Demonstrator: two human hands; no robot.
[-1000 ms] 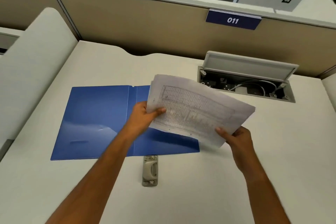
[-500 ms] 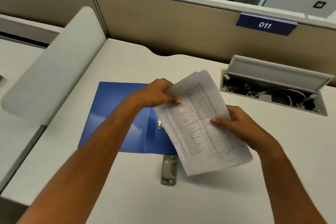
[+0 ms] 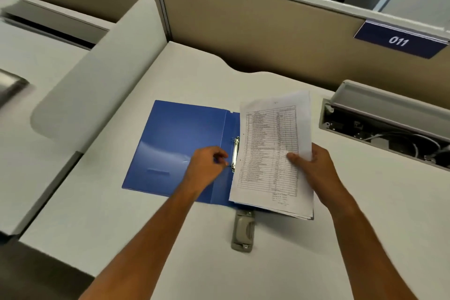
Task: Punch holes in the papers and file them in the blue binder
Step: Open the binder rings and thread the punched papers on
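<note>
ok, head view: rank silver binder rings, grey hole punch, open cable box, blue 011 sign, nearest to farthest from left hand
1. Silver binder rings, right at the left hand.
2. Grey hole punch, desk front.
3. Open cable box, far right.
4. Blue 011 sign, partition beyond.

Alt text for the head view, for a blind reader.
A person's right hand holds a stack of printed papers over an open blue binder while the left hand pinches its ring clip. A hole punch lies nearby on the desk.
</note>
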